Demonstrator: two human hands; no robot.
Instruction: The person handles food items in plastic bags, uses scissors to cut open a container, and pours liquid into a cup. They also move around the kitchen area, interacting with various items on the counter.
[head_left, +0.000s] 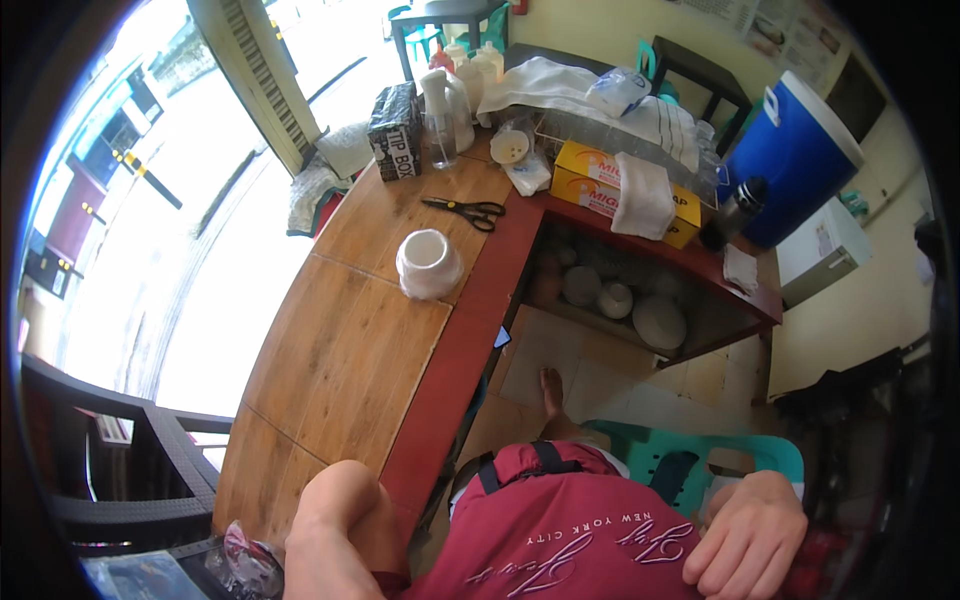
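Note:
My right hand (750, 532) hangs at the lower right, back up, fingers bent and close together, beside my maroon apron (555, 517) and the green plastic chair (637, 442); its palm is hidden. My left hand is out of view; my bent left elbow rests on the wood-look tabletop (345, 337). On that top stands a white bowl or cup (427, 259) wrapped in clear plastic. Black-handled scissors (465, 210) lie beyond it. A wrapped tip box (395, 142) and a clear pump bottle (441, 127) stand farther back.
A yellow carton (566, 176) with a white cloth (645, 199), a dark tumbler (739, 214) and a blue cooler (787, 161) are at back right. Below, a shelf holds bowls (615, 300). A phone (502, 337) shows at the counter's red edge (442, 382). A plastic bag (244, 562) lies lower left.

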